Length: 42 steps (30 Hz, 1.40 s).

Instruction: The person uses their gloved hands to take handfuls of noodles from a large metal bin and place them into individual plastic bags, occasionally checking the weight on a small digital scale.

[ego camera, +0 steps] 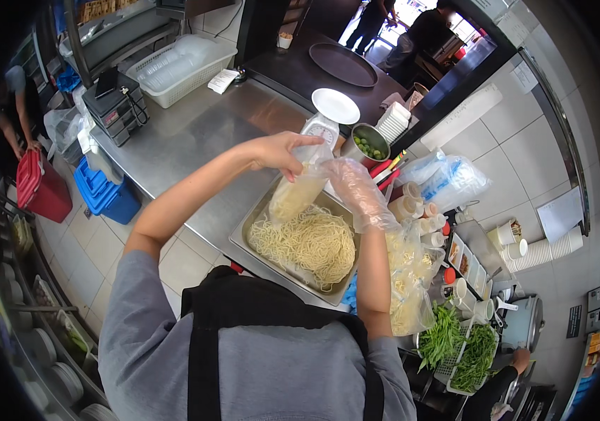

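Observation:
A clear plastic bag of noodles (295, 194) hangs over a rectangular metal tray (242, 239). My bare left hand (281, 151) grips the bag near its top, with the index finger stretched out. On the other side, my right hand (355, 184) wears a clear plastic glove and holds the bag's upper edge; its fingertips are partly hidden by the plastic. Loose yellow noodles (310, 242) lie heaped in the tray below. Just beyond both hands stands a white kitchen scale (322, 129) with a round pan on top.
A metal pot of green limes (371, 144) stands beside the scale. More bagged noodles (408, 279), squeeze bottles (408, 202) and baskets of leafy greens (473, 358) line the right. A co-worker's hand (520, 360) is at lower right. Another person (18, 113) bends over a red bin (42, 187).

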### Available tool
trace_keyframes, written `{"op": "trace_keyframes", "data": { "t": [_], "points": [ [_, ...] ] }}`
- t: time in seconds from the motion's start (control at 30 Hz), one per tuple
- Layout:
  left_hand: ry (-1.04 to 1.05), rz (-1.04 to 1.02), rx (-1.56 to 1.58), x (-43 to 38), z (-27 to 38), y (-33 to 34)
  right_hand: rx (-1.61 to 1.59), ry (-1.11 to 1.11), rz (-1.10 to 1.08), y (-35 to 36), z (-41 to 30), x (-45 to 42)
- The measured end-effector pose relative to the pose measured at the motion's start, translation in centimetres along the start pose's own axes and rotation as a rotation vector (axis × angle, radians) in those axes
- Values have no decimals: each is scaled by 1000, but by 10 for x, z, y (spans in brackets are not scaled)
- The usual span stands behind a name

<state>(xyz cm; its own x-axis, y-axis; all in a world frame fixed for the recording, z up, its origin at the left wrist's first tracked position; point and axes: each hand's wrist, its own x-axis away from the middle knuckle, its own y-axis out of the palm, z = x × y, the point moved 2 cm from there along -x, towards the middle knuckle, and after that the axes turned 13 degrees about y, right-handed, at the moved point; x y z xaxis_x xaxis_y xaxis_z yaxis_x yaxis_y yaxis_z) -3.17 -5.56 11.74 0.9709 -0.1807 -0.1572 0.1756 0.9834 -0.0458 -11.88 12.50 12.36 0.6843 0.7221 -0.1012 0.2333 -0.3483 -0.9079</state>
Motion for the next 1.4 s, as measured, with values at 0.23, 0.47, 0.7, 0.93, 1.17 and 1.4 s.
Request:
{"op": "trace_keyframes", "data": {
  "t": [0.23, 0.47, 0.7, 0.93, 1.17, 1.4],
  "points": [
    [66, 179, 22, 33, 13, -36, -346, 221, -47, 28, 33, -11],
    [103, 341, -14, 60, 4, -57, 211, 176, -237, 173, 58, 6],
    [-20, 285, -110, 83, -44, -67, -76, -259, -458, 223, 63, 33],
    [-5, 403, -291, 92, -74, -65, 226, -198, -364, 219, 49, 0],
    [-53, 511, -496, 104, -104, -72, 421, -600, -449, 176, 13, 94],
    [136, 649, -924, 102, -94, -61, 349, -176, -637, 166, -17, 71]
  ]
}}
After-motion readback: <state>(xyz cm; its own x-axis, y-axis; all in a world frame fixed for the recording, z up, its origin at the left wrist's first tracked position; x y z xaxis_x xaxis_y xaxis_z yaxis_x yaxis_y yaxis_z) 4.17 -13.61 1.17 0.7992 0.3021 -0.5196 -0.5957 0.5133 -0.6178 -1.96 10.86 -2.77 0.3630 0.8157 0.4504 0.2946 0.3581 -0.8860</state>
